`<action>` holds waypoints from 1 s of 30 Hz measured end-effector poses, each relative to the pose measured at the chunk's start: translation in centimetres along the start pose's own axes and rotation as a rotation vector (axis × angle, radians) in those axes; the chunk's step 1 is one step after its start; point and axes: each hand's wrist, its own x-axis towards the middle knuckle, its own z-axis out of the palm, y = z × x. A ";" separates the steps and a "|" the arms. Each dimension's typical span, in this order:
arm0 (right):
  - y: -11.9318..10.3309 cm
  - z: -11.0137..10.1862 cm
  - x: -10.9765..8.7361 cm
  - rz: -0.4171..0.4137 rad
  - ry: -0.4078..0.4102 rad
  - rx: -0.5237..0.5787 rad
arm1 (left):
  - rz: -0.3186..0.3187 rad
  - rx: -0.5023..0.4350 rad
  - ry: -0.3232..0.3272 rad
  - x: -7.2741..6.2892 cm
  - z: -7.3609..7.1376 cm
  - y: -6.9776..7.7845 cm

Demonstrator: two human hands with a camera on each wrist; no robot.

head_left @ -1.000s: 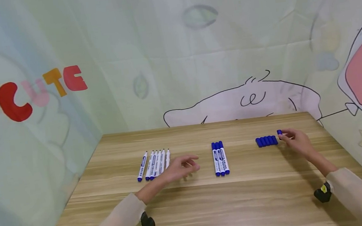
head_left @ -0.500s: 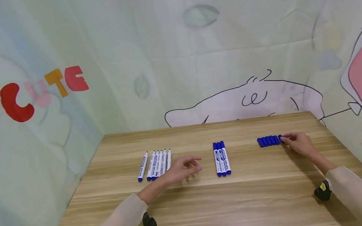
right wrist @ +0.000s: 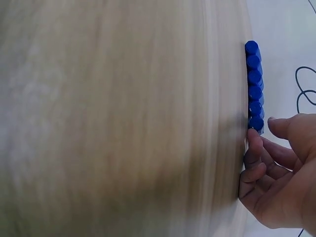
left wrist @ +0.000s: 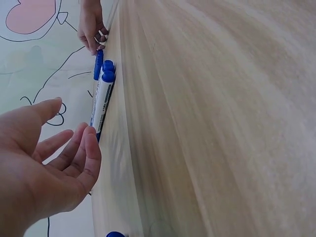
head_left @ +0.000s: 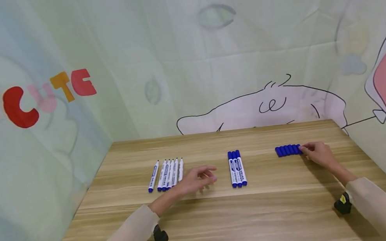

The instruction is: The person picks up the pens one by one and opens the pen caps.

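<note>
Several blue marker caps lie side by side in a row at the back right of the table. My right hand is at the row's right end. In the right wrist view its index fingertip is right at the end cap, the thumb is just off the cap, and the other fingers are loosely curled. My left hand hovers with bent, parted fingers and holds nothing. It is between several uncapped white markers on the left, partly hidden behind it, and three capped markers in the middle.
A wooden table carries everything. Its back edge meets a printed cloth backdrop, which also rises along both sides. A black wrist camera sits on the left sleeve and another camera on the right.
The right hand has lowered the held cap to the table and moved it left against the row, where the gap beside it has gone. The left hand stays nearly still.
</note>
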 end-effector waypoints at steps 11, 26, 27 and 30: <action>0.6 -0.3 0.0 -0.028 0.050 0.021 | -0.011 0.010 0.010 0.6 0.2 0.6; 0.6 -1.9 -2.0 -0.029 0.074 -0.005 | -0.020 -0.005 0.034 1.7 1.4 0.7; 0.4 -2.1 -2.1 -0.026 0.068 0.009 | -0.021 -0.008 0.037 1.7 1.4 0.8; -0.5 -2.3 -2.4 -0.020 0.043 0.047 | -0.017 -0.008 0.043 1.8 1.4 0.9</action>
